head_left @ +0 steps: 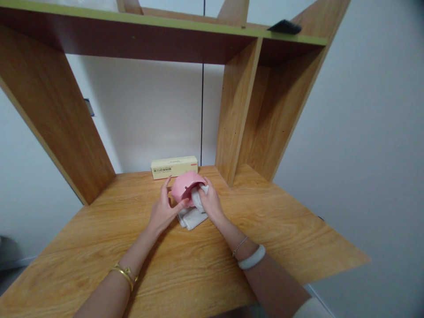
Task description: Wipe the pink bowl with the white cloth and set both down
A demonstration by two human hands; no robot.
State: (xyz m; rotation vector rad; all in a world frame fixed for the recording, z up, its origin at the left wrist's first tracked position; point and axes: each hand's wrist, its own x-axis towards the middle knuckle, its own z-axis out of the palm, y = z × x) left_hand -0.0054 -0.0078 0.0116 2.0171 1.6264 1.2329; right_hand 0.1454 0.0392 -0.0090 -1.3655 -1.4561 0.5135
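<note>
Nearest me, a gold bangle (123,276) circles the left forearm, and a white bangle (252,257) and a thin chain (240,246) sit behind the right hand (210,201). Farther out, over the table (185,269), I have the left hand (165,206) spread wide around one side of the pink bowl (185,181), thumb at its rim, fingers along its outside. The right hand bunches a white cloth (198,199) against the inside. Between both hands, the bowl is tipped on its side, mouth toward me and rightward; it looks glossy, its outer wall faceted, its inside a deeper pink. Pale folded fabric (193,219) lies just below the hands; I can't tell whether it joins the cloth. Beyond them stands a long cream box (174,168), and above everything a wooden shelf (159,27) carries a dark flat object (285,27).
</note>
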